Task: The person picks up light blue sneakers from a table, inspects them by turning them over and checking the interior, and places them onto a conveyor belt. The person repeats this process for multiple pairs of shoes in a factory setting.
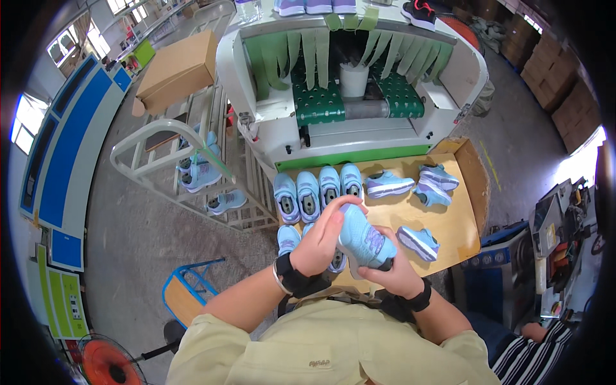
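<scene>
A light blue sneaker [364, 236] with purple laces is held in front of my chest between both hands. My left hand [323, 237] wraps its fingers over the toe end. With its fingers closed round the heel, my right hand [396, 273] grips the other end. Beneath the hands lies a wooden table [459, 221], where several matching sneakers [308, 194] stand in a row at the left. Another sneaker [390, 184] rests on its side at the back, a stacked pair [435, 184] lies to its right, and a single sneaker [418, 243] sits near my right hand.
Behind the table stands a white machine [359, 138] with green belts [319, 102] and hanging strips. At left are a metal rack [147, 151] holding sneakers, a cardboard box [178, 70] and a blue-framed stool [186, 298]. A person in a striped sleeve [536, 353] is at lower right.
</scene>
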